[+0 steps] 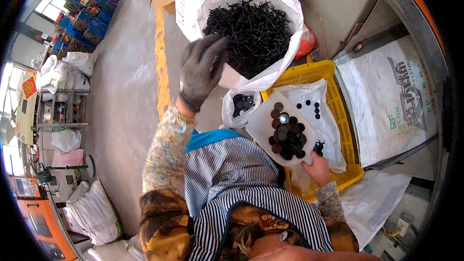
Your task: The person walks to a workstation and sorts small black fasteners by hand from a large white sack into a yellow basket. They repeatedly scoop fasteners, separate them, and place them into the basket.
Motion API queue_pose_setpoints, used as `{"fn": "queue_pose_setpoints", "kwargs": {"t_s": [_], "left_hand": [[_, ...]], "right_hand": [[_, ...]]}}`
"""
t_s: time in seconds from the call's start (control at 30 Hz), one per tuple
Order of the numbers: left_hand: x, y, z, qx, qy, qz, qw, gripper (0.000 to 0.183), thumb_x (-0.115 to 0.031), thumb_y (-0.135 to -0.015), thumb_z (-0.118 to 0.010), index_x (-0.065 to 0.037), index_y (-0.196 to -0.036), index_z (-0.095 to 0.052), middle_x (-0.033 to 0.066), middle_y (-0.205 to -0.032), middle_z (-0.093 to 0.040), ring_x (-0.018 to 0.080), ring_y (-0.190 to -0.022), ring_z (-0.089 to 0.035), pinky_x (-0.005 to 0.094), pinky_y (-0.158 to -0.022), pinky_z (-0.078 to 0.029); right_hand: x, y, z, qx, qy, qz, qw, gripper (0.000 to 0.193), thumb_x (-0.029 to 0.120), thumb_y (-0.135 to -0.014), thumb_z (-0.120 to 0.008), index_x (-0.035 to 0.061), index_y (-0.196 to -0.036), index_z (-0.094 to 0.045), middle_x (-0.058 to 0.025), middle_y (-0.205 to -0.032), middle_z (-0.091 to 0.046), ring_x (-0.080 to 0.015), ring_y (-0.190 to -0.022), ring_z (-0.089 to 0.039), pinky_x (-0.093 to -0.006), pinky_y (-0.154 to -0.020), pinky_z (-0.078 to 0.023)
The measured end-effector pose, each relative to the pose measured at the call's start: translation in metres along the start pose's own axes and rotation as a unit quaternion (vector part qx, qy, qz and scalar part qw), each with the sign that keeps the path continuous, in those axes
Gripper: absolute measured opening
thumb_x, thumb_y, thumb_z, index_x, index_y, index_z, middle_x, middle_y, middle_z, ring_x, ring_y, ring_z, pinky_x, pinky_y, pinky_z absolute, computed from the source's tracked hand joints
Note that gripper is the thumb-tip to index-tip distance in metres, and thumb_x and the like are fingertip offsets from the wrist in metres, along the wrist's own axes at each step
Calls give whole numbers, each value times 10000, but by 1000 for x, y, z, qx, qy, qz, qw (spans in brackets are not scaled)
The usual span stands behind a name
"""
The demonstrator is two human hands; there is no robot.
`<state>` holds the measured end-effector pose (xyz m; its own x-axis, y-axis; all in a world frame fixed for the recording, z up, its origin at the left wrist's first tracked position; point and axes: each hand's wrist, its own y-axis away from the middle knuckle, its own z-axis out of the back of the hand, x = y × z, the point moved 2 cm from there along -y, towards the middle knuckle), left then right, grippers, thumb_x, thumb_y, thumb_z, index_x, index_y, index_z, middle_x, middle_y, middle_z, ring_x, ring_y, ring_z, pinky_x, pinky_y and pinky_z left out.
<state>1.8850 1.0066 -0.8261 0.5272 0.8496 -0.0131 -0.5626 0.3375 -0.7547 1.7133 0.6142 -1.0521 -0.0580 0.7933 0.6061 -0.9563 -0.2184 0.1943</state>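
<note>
Head view: we see the left hand (202, 70), in a dark grey knitted glove, raised with its fingers loosely curled and spread; it hangs at the near rim of the big white woven sack (270, 0) and we cannot tell whether it has anything in its grasp. Just beyond that hand, the sack is heaped with small black twig-like plastic pieces (253, 31). The bare right hand (317, 168) is closed on the near edge of a flat white plastic tray (263, 125), thumb on top, holding it tilted. On the tray, just ahead of that hand, lies a cluster of dark round plastic caps (287, 140) with one shiny metal piece (283, 118) among them. Under the tray and to the right of the right hand sits a yellow slotted plastic crate (338, 101) lined with a clear plastic bag (316, 94). Between the two hands, a small clear bag of dark caps (239, 104) rests by the sack.
</note>
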Motion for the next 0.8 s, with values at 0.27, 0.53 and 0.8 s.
{"fn": "queue_pose_setpoints", "kwargs": {"t_s": [0.27, 0.53, 0.8], "left_hand": [[28, 299, -139, 289, 10, 582, 760, 611, -470, -785, -705, -8, -1167, -588, 233, -1156, -623, 387, -1022, -627, 447, -885, -501], [28, 341, -166, 425, 193, 543, 698, 369, -334, -842, -600, -78, -1107, -628, 228, -1057, -669, 397, -1010, -631, 480, -883, -491], [9, 307, -154, 484, 110, 488, 718, 384, -307, -869, -554, -86, -1183, -553, 230, -1100, -653, 423, -1036, -617, 504, -891, -485]], "right_hand": [[35, -85, 1, 103, 88, 135, 982, 430, 329, -714, -719, 43, -1023, -633, -182, -773, -659, -388, -709, -634, -473, -681, -509], [62, -163, 8, 212, 198, 157, 944, 429, 377, -684, -709, 6, -898, -686, -219, -845, -668, -393, -799, -643, -480, -740, -516], [158, -215, 28, 358, 337, 65, 868, 431, 441, -704, -688, 14, -645, -684, -101, -608, -658, -249, -578, -654, -377, -608, -537]]}}
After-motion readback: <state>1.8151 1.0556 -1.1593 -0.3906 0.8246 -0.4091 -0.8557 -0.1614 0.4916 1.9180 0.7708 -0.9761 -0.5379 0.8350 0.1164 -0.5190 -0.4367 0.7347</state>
